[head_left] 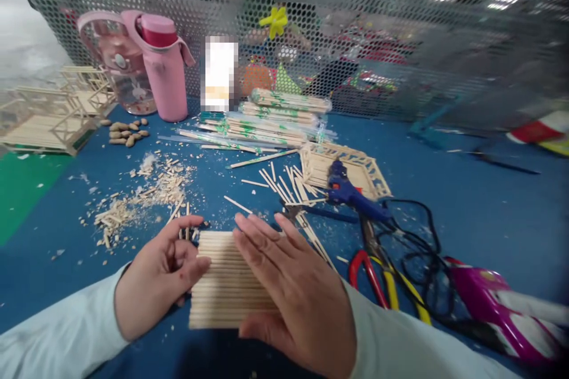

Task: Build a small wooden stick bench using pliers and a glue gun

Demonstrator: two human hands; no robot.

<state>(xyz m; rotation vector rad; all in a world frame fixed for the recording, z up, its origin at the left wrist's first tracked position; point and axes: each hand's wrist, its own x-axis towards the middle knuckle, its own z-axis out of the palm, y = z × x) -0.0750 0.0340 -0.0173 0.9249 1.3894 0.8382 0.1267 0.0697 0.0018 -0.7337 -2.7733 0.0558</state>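
Observation:
A flat panel of thin wooden sticks [217,284], laid side by side, is in front of me at the table's near edge. My left hand [162,278] is at the panel's left edge, its thumb over the top and its fingers curled at the side. Stretched out flat, my right hand [297,290] rests across the panel and covers its right part. Beyond the panel lie loose wooden sticks [288,186] and pliers [293,210], partly hidden by my fingers.
A blue glue gun [351,189] lies against a small stick-built frame [373,180]. Red-handled pliers [368,275], black cable and a magenta tool [493,302] are at right. Wood scraps [120,210], peanuts [127,130], a pink bottle [166,80] and bagged sticks [275,121] lie beyond.

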